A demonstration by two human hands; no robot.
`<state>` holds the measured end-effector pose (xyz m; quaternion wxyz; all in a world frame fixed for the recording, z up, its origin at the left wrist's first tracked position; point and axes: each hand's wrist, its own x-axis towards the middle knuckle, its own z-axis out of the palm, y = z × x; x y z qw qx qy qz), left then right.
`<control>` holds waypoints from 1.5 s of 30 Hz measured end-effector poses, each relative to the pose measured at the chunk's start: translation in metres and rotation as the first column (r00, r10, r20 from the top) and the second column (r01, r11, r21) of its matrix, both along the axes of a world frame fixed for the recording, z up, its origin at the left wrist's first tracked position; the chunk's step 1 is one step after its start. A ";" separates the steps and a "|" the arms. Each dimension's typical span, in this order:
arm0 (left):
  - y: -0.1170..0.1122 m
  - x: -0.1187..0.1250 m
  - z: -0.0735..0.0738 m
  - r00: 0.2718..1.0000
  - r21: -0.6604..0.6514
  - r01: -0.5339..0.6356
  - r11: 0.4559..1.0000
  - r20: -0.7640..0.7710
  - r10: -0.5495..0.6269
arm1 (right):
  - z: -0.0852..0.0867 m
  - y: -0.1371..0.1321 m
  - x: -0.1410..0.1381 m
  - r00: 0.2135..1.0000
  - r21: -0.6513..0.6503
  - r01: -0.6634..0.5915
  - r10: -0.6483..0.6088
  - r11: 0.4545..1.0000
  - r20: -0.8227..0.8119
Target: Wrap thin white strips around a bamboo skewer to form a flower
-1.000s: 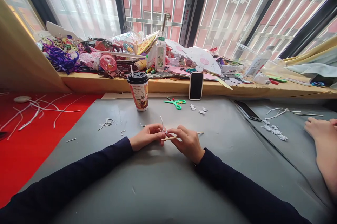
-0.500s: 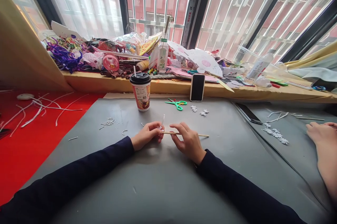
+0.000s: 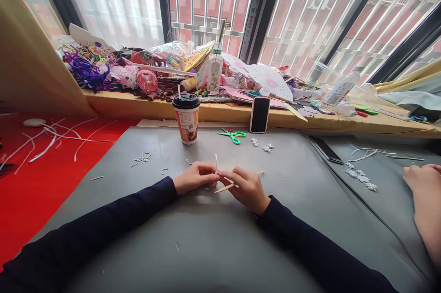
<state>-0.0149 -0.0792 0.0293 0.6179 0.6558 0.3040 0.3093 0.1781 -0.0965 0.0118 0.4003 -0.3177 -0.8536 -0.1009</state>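
My left hand (image 3: pixel 196 178) is closed in a pinch on a short white pipe cleaner (image 3: pixel 216 162), whose end stands upright above the fingertips. The rest of that piece is hidden by the fingers. Against those fingertips, my right hand (image 3: pixel 246 187) brings its thumb and index finger together. A thin wooden stick (image 3: pixel 225 188) with a pointed end lies slantwise through the right hand, its tip low and left and its far end beyond the knuckles. Beyond the hands lie green-handled scissors (image 3: pixel 234 135) and small white snowflake shapes (image 3: pixel 268 147).
A lidded paper cup (image 3: pixel 186 119) and a propped phone (image 3: pixel 259 115) stand at the back. White clippings (image 3: pixel 142 159) lie left; longer white strands (image 3: pixel 65 136) rest on red cloth. Craft clutter fills the windowsill (image 3: pixel 220 113). Another person's hand (image 3: pixel 422 183) is at the right edge, near more snowflakes (image 3: pixel 361 176).
My right hand has moved left until its fingertips meet my left hand's. The stick has swung from nearly level to slanted, its pointed end drawn down and away from the left fingers.
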 end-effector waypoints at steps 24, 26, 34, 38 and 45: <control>0.003 0.001 -0.002 0.997 0.026 -0.042 0.999 -0.057 0.043 | 0.002 0.002 -0.001 0.995 -0.119 0.000 -0.012 0.993 -0.097; 0.003 0.001 -0.001 0.997 0.024 -0.045 0.999 -0.061 0.046 | 0.002 0.002 -0.001 0.994 -0.124 -0.011 -0.003 0.992 -0.107; 0.003 -0.001 -0.001 0.998 0.025 -0.018 1.000 -0.063 0.020 | 0.002 0.003 0.001 0.995 -0.177 -0.028 0.010 0.984 -0.099; 0.002 -0.001 -0.001 0.999 0.020 -0.013 1.000 -0.053 0.014 | 0.002 0.004 0.001 0.992 -0.213 -0.061 0.036 0.975 -0.118; 0.002 -0.001 0.001 0.998 0.012 -0.019 1.000 -0.051 0.020 | -0.002 0.006 0.003 0.981 -0.224 -0.162 0.132 0.961 -0.141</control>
